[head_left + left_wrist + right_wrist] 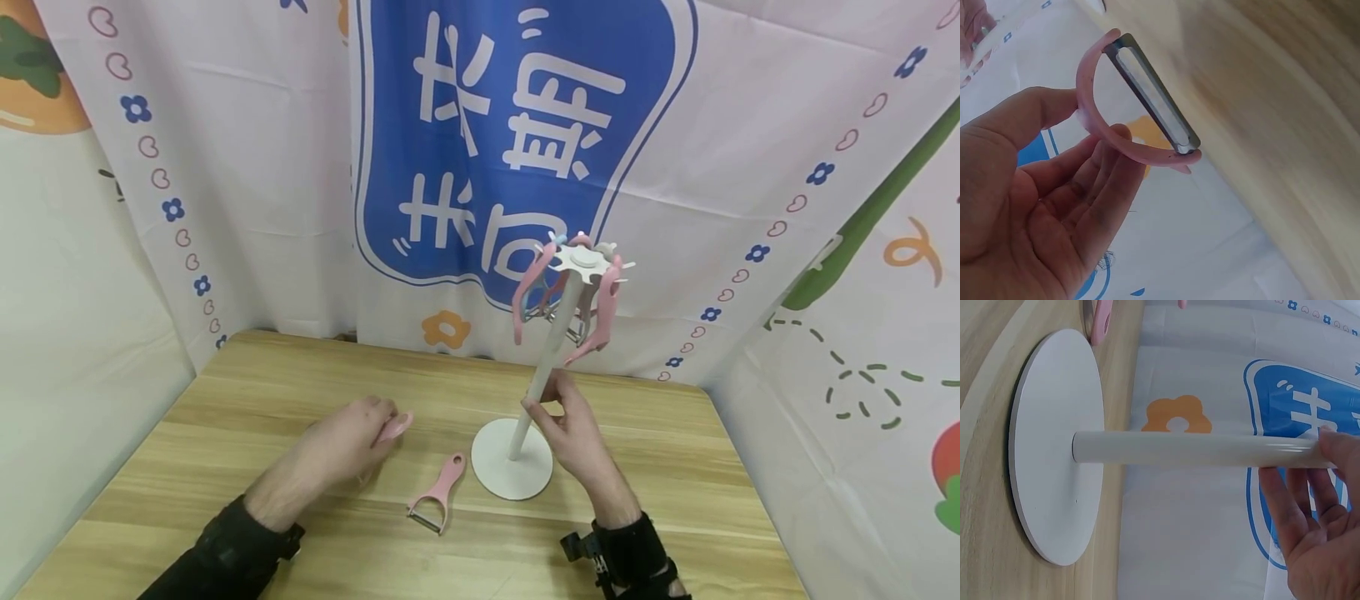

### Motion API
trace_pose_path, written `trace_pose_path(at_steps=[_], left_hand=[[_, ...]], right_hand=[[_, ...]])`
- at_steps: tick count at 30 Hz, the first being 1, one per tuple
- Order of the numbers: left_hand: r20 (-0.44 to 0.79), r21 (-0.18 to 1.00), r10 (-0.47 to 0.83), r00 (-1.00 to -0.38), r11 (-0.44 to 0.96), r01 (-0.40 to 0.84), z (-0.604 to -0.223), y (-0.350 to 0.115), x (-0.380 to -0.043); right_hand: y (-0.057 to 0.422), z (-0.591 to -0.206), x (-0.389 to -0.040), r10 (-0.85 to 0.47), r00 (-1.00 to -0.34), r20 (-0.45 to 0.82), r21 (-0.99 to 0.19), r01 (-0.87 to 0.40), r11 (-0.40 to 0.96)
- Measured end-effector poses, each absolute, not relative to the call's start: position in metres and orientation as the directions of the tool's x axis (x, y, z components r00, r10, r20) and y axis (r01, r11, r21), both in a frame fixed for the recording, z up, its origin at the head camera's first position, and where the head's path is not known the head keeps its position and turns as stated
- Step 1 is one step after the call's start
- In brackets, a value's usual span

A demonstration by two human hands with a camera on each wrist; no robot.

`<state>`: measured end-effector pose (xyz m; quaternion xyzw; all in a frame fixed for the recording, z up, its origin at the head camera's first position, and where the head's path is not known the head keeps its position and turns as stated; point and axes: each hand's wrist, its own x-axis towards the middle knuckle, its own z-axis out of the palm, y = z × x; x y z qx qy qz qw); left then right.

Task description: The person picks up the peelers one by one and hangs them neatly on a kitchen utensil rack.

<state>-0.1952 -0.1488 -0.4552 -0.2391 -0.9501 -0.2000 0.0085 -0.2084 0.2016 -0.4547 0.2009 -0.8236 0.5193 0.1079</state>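
Note:
My left hand [341, 437] pinches a pink peeler [1100, 128] between thumb and fingers, above the left part of the table. In the left wrist view its metal blade [1154, 94] spans the curved pink frame. A second pink peeler [442, 492] lies on the wood between my hands, blade end toward me. My right hand [573, 429] holds the white post of a stand [551, 350] between thumb and fingers. The stand's round base [512, 479] rests on the table. Several peelers [606, 308], mostly pink, hang from the notched top disc [583, 260].
The wooden table [285, 375] meets a white printed cloth [285, 208] along its back edge. Cloth panels [847, 467] also stand at the left and right sides. The stand's top rises in front of the back cloth's blue patch.

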Motion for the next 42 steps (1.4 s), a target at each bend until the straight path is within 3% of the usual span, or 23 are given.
trace_pose_path(at_steps=[16, 25, 31, 42], left_hand=[[0.225, 0.432, 0.443, -0.868, 0.753, 0.496, -0.446, -0.143, -0.205], [0.303, 0.441, 0.465, -0.832, 0.705, 0.555, -0.444, -0.140, -0.209], [0.303, 0.480, 0.451, -0.840, 0.689, 0.543, -0.440, -0.135, -0.209], [0.329, 0.549, 0.420, -0.846, 0.644, 0.533, -0.431, -0.128, -0.212]], right_hand=[[0.187, -0.451, -0.203, -0.085, -0.922, 0.377, -0.845, -0.379, 0.377], [0.184, -0.448, -0.200, 0.023, -0.918, 0.396, -0.831, -0.347, 0.435], [0.184, -0.447, -0.201, 0.098, -0.910, 0.404, -0.819, -0.312, 0.481], [0.186, -0.446, -0.201, 0.109, -0.917, 0.385, -0.820, -0.285, 0.496]])
